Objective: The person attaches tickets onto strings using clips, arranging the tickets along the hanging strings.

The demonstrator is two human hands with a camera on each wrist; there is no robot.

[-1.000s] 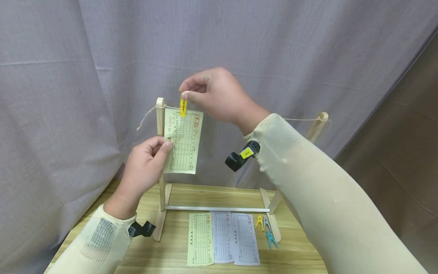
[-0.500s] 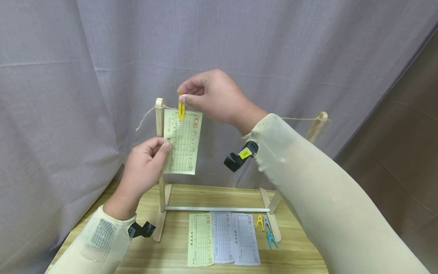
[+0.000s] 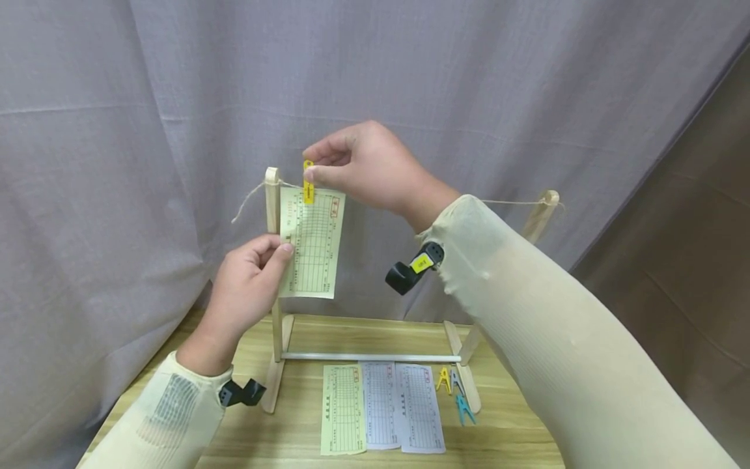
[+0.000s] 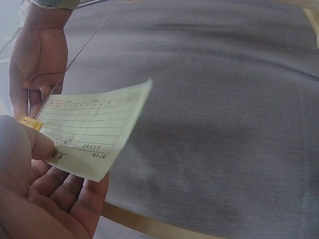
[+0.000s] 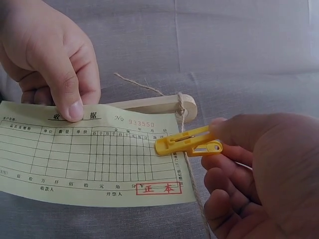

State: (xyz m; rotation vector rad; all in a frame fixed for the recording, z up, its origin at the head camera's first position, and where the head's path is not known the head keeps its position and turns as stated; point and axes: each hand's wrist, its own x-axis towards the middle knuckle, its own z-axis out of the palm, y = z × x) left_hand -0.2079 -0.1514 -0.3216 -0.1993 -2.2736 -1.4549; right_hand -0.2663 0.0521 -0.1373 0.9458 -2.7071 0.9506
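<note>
A pale green receipt slip (image 3: 313,247) hangs upright at the string (image 5: 193,184), close to the left wooden post (image 3: 273,205). My left hand (image 3: 249,277) pinches the slip's left edge between thumb and fingers. With thumb and forefinger, my right hand (image 3: 375,169) pinches the handles of a yellow clothespin (image 5: 184,141). In the right wrist view the clothespin's nose lies over the slip's edge, right at the string. The left wrist view shows the slip (image 4: 84,124) bowed slightly, with the left thumb on its face and part of the clothespin (image 4: 31,123) behind the thumb.
On the wooden table (image 3: 263,436) lie a green slip (image 3: 342,410) and two lilac slips (image 3: 383,407) side by side. Right of them are a yellow clothespin (image 3: 444,380), a grey one (image 3: 456,383) and a blue one (image 3: 465,410). A white rod (image 3: 369,357) joins the stand's feet.
My right hand has moved slightly left and down with the yellow clothespin, whose nose now sits a little lower over the slip's top edge. The left hand keeps its hold, nearly still.
</note>
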